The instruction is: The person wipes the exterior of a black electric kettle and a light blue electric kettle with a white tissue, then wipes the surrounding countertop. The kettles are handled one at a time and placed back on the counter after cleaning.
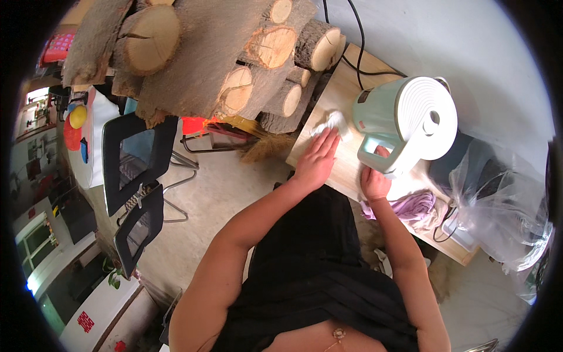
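My left hand point(317, 156) lies flat, fingers side by side, holding a crumpled white cloth or tissue point(336, 123) under its fingertips against a light wooden tabletop point(314, 127). A pale green jug-like appliance point(380, 108) with a round, ridged white lid stands to the right of the cloth. Close to its handle point(374, 165) is my right hand point(376, 182); a finger shows through the handle's opening, but the handle covers part of the hand and its grip is unclear. A folded purple cloth point(415, 207) lies just beyond the right wrist.
Wood-look panels printed or shaped with log ends point(151, 39) rise at the upper left. Black cable point(360, 53) runs behind the appliance. Clear plastic bags point(497, 211) and a white tray point(459, 231) are at the right. A black chair point(112, 167) stands left.
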Demonstrator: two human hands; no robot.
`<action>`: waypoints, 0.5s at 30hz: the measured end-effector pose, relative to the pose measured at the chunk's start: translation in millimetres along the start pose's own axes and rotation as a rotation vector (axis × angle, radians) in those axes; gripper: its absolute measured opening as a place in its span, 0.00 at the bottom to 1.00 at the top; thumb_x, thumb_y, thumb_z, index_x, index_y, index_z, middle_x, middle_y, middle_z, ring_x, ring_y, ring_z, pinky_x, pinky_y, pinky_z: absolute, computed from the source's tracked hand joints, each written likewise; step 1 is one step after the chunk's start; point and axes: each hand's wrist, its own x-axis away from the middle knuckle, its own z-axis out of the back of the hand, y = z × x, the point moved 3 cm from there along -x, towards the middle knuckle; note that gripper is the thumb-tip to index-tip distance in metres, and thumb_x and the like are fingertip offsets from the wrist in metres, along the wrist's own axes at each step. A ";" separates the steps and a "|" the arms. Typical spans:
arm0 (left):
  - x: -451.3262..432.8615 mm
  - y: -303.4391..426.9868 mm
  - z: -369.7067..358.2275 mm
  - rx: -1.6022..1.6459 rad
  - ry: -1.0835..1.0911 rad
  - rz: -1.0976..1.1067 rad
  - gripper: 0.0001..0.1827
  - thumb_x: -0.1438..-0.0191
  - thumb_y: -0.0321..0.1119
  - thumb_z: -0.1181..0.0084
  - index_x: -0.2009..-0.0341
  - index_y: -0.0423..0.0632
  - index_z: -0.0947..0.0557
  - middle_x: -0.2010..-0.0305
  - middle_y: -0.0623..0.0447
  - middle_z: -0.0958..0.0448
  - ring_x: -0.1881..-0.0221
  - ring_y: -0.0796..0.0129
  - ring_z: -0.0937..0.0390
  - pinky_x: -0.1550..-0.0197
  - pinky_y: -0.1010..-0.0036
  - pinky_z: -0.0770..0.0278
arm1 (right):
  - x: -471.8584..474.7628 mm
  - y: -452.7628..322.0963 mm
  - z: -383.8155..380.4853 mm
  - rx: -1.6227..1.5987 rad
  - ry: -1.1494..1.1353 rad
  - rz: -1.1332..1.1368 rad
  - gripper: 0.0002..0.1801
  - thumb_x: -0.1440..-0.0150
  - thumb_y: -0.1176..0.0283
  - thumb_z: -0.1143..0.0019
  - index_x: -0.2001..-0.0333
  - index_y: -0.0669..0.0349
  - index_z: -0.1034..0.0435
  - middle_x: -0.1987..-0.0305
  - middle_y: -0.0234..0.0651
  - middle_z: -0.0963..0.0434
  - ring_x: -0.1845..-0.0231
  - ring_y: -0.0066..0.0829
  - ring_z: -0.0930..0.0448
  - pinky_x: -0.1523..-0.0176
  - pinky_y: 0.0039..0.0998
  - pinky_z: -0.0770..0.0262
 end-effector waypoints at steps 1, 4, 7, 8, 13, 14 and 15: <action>-12.5 -3.7 -5.2 -0.017 0.012 0.010 0.32 0.45 0.34 0.42 0.35 0.39 0.32 0.29 0.45 0.39 0.26 0.57 0.45 0.27 0.62 0.46 | -1.1 -0.7 1.9 -0.037 -0.004 -0.033 0.31 0.51 0.68 0.43 0.40 0.55 0.33 0.37 0.40 0.30 0.36 0.49 0.32 0.36 0.50 0.37; -69.5 -26.1 -11.2 -0.050 0.067 0.004 0.26 0.41 0.28 0.54 0.36 0.39 0.31 0.28 0.44 0.39 0.26 0.56 0.45 0.26 0.63 0.47 | -3.6 -5.1 6.7 -0.012 -0.051 -0.019 0.26 0.52 0.76 0.47 0.46 0.63 0.32 0.39 0.45 0.31 0.38 0.53 0.32 0.37 0.49 0.35; -135.3 -47.3 -8.1 0.018 0.011 0.056 0.29 0.40 0.26 0.62 0.33 0.40 0.35 0.26 0.43 0.44 0.25 0.54 0.49 0.25 0.64 0.50 | -4.4 -9.6 10.0 -0.054 -0.022 0.015 0.24 0.53 0.81 0.50 0.48 0.69 0.32 0.40 0.49 0.32 0.39 0.56 0.32 0.37 0.50 0.35; -151.0 -48.8 -3.8 -0.042 0.033 0.031 0.26 0.40 0.27 0.61 0.36 0.41 0.32 0.27 0.45 0.41 0.26 0.53 0.46 0.27 0.65 0.45 | -4.3 -10.4 10.1 -0.065 -0.021 -0.001 0.24 0.53 0.80 0.50 0.48 0.69 0.33 0.40 0.49 0.32 0.39 0.57 0.32 0.36 0.50 0.35; -164.0 -59.3 6.2 0.169 -0.025 0.097 0.14 0.40 0.31 0.56 0.53 0.42 0.22 0.46 0.47 0.26 0.43 0.51 0.30 0.44 0.60 0.28 | -5.2 -12.2 11.6 -0.077 -0.037 -0.007 0.24 0.52 0.79 0.50 0.49 0.70 0.32 0.40 0.51 0.32 0.38 0.57 0.33 0.35 0.50 0.36; -154.4 -58.4 6.6 0.095 -0.001 0.030 0.12 0.40 0.31 0.55 0.56 0.42 0.21 0.49 0.47 0.25 0.47 0.51 0.28 0.46 0.59 0.27 | -5.6 -12.0 11.9 -0.068 -0.036 -0.003 0.23 0.52 0.79 0.50 0.49 0.70 0.32 0.40 0.51 0.32 0.38 0.57 0.33 0.35 0.50 0.36; -144.7 -58.6 6.4 0.021 0.029 -0.040 0.11 0.40 0.31 0.54 0.59 0.43 0.21 0.52 0.47 0.24 0.50 0.51 0.27 0.48 0.59 0.27 | -5.7 -11.7 12.2 -0.048 -0.037 0.003 0.23 0.52 0.79 0.50 0.49 0.70 0.32 0.40 0.50 0.32 0.39 0.57 0.33 0.36 0.50 0.36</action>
